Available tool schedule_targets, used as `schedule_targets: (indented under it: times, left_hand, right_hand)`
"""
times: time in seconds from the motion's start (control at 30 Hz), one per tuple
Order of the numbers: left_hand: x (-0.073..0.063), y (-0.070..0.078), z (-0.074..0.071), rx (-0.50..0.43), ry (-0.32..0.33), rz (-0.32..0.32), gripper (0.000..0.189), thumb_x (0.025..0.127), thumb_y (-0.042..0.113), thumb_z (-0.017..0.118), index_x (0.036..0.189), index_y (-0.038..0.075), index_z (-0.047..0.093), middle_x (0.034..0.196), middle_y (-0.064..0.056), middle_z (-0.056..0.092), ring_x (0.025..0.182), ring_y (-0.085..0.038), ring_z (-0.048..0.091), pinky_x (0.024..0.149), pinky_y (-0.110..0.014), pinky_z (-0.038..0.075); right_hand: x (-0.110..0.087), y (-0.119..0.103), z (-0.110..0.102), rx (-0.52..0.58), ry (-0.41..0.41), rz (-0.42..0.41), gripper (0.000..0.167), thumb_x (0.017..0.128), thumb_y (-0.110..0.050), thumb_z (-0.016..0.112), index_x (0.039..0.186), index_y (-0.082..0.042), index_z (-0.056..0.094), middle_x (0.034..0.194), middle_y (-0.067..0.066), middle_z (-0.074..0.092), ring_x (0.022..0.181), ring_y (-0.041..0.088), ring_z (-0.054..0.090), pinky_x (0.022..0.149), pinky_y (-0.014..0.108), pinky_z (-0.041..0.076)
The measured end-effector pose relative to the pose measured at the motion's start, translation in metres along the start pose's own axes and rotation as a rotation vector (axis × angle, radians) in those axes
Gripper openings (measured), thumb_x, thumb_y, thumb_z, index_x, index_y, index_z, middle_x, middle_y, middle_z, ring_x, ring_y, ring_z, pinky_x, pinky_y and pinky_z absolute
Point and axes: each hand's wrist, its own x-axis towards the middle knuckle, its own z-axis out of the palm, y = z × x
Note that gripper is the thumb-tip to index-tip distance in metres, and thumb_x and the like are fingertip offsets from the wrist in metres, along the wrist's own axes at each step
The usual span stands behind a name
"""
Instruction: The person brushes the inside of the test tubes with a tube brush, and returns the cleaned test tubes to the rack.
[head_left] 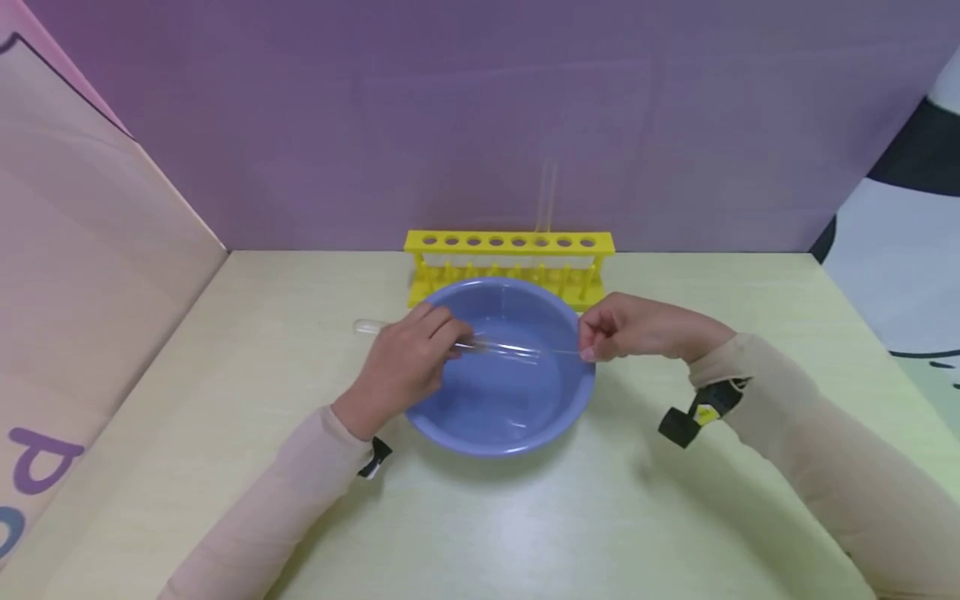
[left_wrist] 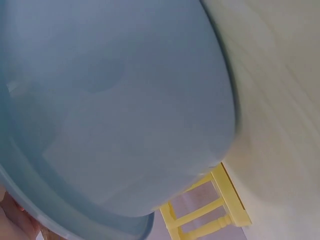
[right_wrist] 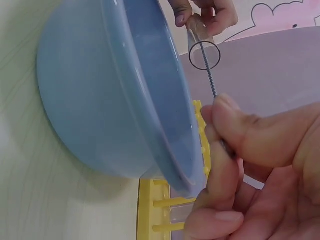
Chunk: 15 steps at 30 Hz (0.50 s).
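Note:
In the head view my left hand (head_left: 408, 362) grips a clear glass test tube (head_left: 495, 345) over a blue basin (head_left: 501, 452). The tube lies nearly level, its rounded end out to the left and its mouth facing right. My right hand (head_left: 637, 327) pinches the thin twisted-wire handle of a test tube brush (right_wrist: 210, 75) between thumb and forefinger, beside the basin's right rim. That wire runs into the tube's round mouth in the right wrist view. I cannot make out bristles. The left wrist view mostly shows the basin's outside, with a bit of a hand at the lower left.
Just behind the basin stands a yellow test tube rack (head_left: 510, 242) with a row of holes. Another clear test tube (head_left: 547, 196) stands upright in it. A purple backdrop (head_left: 480, 125) rises behind the pale wooden table (head_left: 517, 533).

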Motion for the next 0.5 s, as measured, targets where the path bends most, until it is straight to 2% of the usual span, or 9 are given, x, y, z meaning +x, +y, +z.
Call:
schedule_targets:
  times: [0.3, 0.5]
  left_hand:
    - [-0.0019, -0.0014, -0.0036, 0.008, -0.020, -0.024, 0.029, 0.073, -0.002, 0.077, 0.097, 0.007, 0.062, 0.086, -0.003, 0.060, 0.082, -0.020, 0.055, 0.064, -0.027, 0.051]
    - [-0.0031, -0.0023, -0.0055, -0.012, -0.032, -0.031, 0.026, 0.075, -0.001, 0.076, 0.097, 0.007, 0.063, 0.087, -0.003, 0.061, 0.081, -0.019, 0.055, 0.063, -0.026, 0.051]
  right_hand:
    - [-0.0047, -0.0021, -0.0031, -0.044, 0.031, 0.009, 0.006, 0.084, 0.000, 0.063, 0.080, 0.003, 0.060, 0.065, 0.003, 0.056, 0.066, 0.015, 0.048, 0.072, 0.030, 0.043]
    - [-0.0072, 0.0031, -0.0026, -0.082, 0.065, 0.000, 0.009, 0.086, -0.003, 0.064, 0.078, 0.000, 0.061, 0.065, 0.003, 0.054, 0.065, 0.014, 0.047, 0.068, 0.029, 0.043]
